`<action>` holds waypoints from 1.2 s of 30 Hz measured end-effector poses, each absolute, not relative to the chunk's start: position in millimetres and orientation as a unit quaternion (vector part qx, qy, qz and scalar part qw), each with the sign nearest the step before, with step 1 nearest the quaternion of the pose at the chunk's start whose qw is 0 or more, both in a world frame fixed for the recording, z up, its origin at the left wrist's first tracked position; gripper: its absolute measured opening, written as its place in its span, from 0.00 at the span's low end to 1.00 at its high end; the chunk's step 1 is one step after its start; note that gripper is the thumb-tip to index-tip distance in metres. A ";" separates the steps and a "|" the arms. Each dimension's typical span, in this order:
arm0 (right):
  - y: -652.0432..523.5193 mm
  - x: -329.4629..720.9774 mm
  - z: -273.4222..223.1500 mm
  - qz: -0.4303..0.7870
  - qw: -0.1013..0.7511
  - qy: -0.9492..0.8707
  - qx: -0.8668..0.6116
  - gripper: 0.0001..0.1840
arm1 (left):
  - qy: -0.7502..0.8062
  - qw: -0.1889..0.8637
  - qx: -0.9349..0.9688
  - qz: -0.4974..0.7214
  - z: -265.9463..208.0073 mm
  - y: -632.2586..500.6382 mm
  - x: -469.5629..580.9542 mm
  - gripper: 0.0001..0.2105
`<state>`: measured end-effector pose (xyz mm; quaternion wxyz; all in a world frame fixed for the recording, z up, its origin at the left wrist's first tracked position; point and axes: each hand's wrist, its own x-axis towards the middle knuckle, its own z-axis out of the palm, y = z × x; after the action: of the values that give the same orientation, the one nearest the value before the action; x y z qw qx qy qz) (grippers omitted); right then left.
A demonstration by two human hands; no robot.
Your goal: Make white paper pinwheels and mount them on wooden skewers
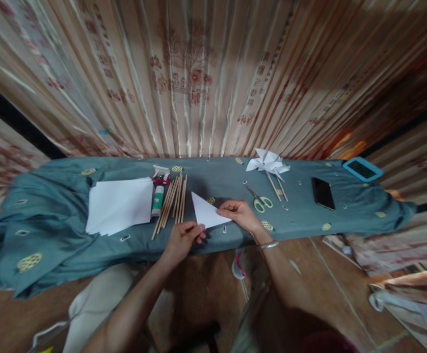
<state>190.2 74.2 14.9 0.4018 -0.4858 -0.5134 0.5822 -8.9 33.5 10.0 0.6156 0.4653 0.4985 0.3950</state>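
Observation:
A white sheet of paper folded into a triangle (206, 212) is held just above the cloth-covered table. My left hand (184, 238) pinches its lower left corner between thumb and fingers. On the right side, my right hand (238, 214) grips the paper's edge, thumb on top; a bracelet circles that wrist. Left of the paper lie several thin wooden sticks (173, 198). Green-handled scissors (260, 200) rest beyond my right hand. Farther back, white paper pinwheels (268, 161) on wooden sticks lie on the cloth.
A stack of white paper (120, 206) lies at left, beside a green and white glue stick (157, 201) and an opened small red box (161, 175). At right are a black phone (323, 193) and a blue-framed device (362, 169). A curtain (191, 73) hangs behind the table.

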 end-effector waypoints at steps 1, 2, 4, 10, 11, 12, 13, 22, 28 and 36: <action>74.0 190.5 15.4 0.590 0.391 -0.518 -0.480 0.17 | 0.497 0.615 0.478 0.384 9.3 32.6 -9.5 0.14; 73.9 190.6 16.1 0.601 0.382 -0.520 -0.472 0.18 | 0.494 0.614 0.492 0.370 8.4 31.2 -9.8 0.14; 73.8 189.4 16.9 0.627 0.368 -0.517 -0.452 0.21 | 0.488 0.614 0.521 0.338 6.2 27.6 -9.4 0.15; 79.7 178.9 12.1 0.597 0.421 -0.500 -0.465 0.18 | 0.469 0.620 0.568 0.270 -2.0 19.8 -3.6 0.16; 81.2 177.5 11.5 0.585 0.433 -0.496 -0.473 0.19 | 0.470 0.620 0.567 0.269 -2.8 20.2 -3.0 0.16; 82.5 176.6 11.3 0.579 0.441 -0.493 -0.476 0.20 | 0.473 0.619 0.564 0.272 -3.2 21.1 -2.5 0.16; 83.7 176.3 11.8 0.578 0.447 -0.490 -0.476 0.20 | 0.477 0.618 0.559 0.279 -3.2 22.5 -2.2 0.16; 79.2 196.9 23.8 0.641 0.347 -0.516 -0.450 0.24 | 0.526 0.593 0.458 0.402 9.9 40.7 -5.7 0.14; 77.1 202.4 19.1 0.614 0.343 -0.539 -0.464 0.20 | 0.543 0.578 0.423 0.439 9.8 46.1 -9.6 0.15; 77.5 204.1 17.2 0.596 0.392 -0.538 -0.450 0.17 | 0.468 0.725 0.279 0.422 12.4 47.3 -6.2 0.24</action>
<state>204.1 77.5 17.2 0.3921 -0.4499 -0.5376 0.5956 -6.2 47.3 12.4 0.7251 0.2787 0.4678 0.4216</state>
